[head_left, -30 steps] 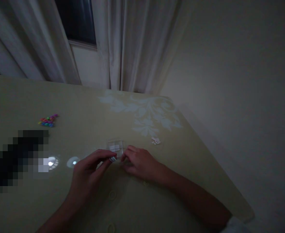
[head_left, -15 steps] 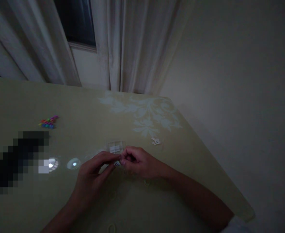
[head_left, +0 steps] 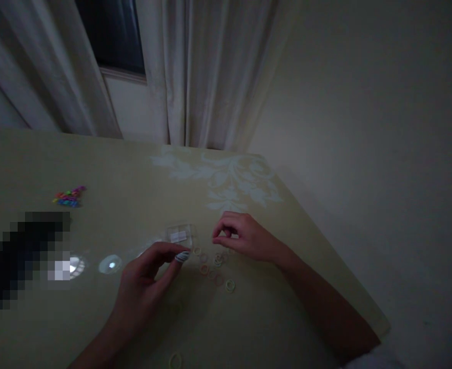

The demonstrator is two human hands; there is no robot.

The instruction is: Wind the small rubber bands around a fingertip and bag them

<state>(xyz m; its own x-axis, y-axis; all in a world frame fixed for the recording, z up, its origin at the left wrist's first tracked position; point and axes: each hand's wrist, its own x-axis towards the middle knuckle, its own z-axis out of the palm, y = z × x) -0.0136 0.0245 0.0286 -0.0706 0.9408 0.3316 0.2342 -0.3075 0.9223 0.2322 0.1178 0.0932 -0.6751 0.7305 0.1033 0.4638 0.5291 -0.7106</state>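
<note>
My left hand (head_left: pixel 145 279) pinches a small white-and-dark striped piece (head_left: pixel 182 256) between thumb and index finger; its exact kind is not clear. My right hand (head_left: pixel 245 236) is raised to the right, apart from it, thumb and index fingertips pressed together. Whatever may be between those fingertips is too small to make out. Below the two hands, several small pale elastic bands (head_left: pixel 218 260) lie loose on the table. A clear plastic box (head_left: pixel 179 236) with a whitish patch sits just beyond my left fingertips.
Small colourful pieces (head_left: pixel 69 197) form a pile at the left of the table (head_left: pixel 126 205). A blurred-out dark object (head_left: pixel 18 261) lies nearer on that side. One larger pale band (head_left: pixel 175 360) is at the front. Curtains (head_left: pixel 218 77) hang behind the table.
My right hand has drawn away from the striped piece, up and to the right, uncovering the bands and covering the small white pieces. My left hand keeps its pinch.
</note>
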